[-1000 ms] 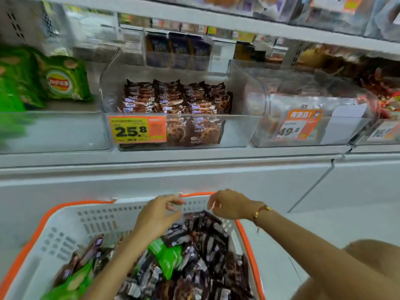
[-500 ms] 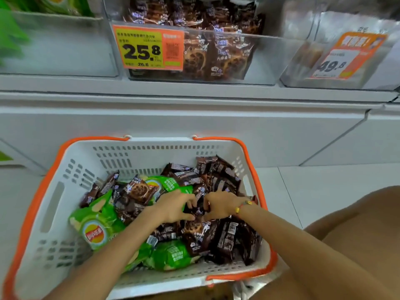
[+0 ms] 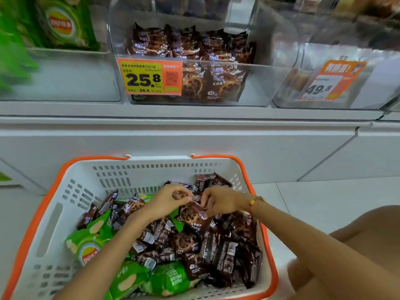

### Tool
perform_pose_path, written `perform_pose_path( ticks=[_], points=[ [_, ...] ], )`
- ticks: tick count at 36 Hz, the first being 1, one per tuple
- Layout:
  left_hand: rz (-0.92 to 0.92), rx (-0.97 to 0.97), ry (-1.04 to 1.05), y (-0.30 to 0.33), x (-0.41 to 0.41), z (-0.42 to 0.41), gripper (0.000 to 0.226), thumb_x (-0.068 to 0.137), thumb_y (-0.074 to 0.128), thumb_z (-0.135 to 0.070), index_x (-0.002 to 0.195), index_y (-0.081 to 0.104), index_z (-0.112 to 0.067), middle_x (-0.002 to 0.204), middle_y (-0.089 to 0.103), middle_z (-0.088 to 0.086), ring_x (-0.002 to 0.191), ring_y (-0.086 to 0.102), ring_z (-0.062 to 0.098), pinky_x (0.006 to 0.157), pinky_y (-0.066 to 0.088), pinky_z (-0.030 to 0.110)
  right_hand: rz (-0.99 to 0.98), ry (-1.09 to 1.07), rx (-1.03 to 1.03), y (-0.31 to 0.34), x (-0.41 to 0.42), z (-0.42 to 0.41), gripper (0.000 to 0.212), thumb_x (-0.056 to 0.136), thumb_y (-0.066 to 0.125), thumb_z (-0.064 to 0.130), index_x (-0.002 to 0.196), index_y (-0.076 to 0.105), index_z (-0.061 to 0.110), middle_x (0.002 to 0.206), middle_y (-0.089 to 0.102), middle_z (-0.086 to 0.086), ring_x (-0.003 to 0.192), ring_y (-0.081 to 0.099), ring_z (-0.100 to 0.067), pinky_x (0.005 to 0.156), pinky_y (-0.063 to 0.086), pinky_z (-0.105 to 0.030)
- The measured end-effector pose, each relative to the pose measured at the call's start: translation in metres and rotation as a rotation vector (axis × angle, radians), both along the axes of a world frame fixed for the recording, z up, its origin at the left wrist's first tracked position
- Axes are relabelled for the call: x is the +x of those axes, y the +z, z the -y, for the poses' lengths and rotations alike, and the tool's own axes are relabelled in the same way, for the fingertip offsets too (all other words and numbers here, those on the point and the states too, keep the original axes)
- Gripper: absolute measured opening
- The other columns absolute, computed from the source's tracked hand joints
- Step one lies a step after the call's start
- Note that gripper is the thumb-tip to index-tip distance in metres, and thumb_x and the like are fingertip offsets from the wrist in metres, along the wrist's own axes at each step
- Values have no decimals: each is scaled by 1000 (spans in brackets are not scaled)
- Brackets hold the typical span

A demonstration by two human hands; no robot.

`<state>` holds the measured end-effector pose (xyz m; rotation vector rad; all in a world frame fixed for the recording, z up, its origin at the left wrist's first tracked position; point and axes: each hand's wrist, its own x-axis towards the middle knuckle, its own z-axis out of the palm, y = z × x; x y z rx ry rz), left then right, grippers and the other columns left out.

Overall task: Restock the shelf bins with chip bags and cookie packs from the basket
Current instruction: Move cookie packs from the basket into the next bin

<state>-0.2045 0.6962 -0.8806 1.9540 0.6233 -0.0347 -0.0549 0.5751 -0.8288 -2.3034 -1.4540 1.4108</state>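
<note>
A white basket with an orange rim stands on the floor below the shelf. It holds several brown cookie packs and green chip bags. Both hands meet over the middle of the pile. My left hand and my right hand pinch the top edge of one brown cookie pack, lifted slightly above the others. On the shelf above, a clear bin with a 25.8 price tag holds rows of the same cookie packs. To its left, a bin holds green chip bags.
A third clear bin with a 49.8 tag stands at the right of the shelf. White cabinet fronts run below the shelf behind the basket. Pale tiled floor lies to the right, and my knee is at the lower right.
The view dropped from the shelf toward the basket. Both hands went down into the pile, took hold of one cookie pack, and now lift it a little.
</note>
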Motion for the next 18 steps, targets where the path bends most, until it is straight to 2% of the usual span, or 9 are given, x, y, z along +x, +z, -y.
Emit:
perform_pose_path(
  ticks=[2,4,6,8,10,12,15,18],
  points=[
    [88,-69,165,18,6,-3,25,91,61,-30,116,61,-28,113,61,-12,103,58,8,92,46,27,1,-36,53,26,10,-9,32,83,72,14,113,61,14,85,61,7,75,55,-8,68,41,-13],
    [174,-141,330,39,12,-4,37,92,57,-34,127,54,-22,121,58,-6,108,54,8,89,43,20,35,-61,102,52,19,-17,40,84,71,16,122,61,10,82,59,11,69,49,-4,62,36,-9],
    [243,-220,462,58,16,-3,43,91,52,-45,128,51,-23,123,55,-5,109,52,8,89,41,22,25,-130,156,74,30,-23,40,84,73,16,121,61,6,77,65,0,63,50,-5,61,40,-11],
    [289,-310,529,73,17,-2,39,90,47,-53,121,49,-30,115,54,-11,103,53,5,80,43,21,-19,-215,207,96,39,-28,36,83,73,12,117,62,6,75,64,-3,65,53,-8,63,45,-13],
    [330,-421,529,83,18,-3,42,85,47,-61,116,50,-33,116,58,-10,102,59,6,85,48,26,-101,-304,249,113,47,-31,29,83,72,8,109,61,12,86,64,-8,78,58,-16,78,52,-27],
    [383,-495,474,94,22,-5,52,78,52,-65,117,57,-31,120,65,-7,106,64,10,94,49,33,-173,-390,293,127,51,-34,29,82,73,6,107,61,12,96,66,-12,88,61,-20,91,51,-36],
    [470,-484,467,118,32,-6,51,73,64,-54,116,62,-25,111,71,-6,102,66,8,93,50,29,-272,-452,327,146,53,-36,34,80,74,6,111,60,7,105,70,-13,90,65,-19,94,52,-35],
    [537,-399,483,144,42,-8,32,82,65,-37,111,65,-24,98,73,-11,93,68,1,82,51,16,-299,-428,356,163,50,-36,29,81,73,6,104,57,12,105,71,-13,89,64,-18,93,52,-32]
  ],
)
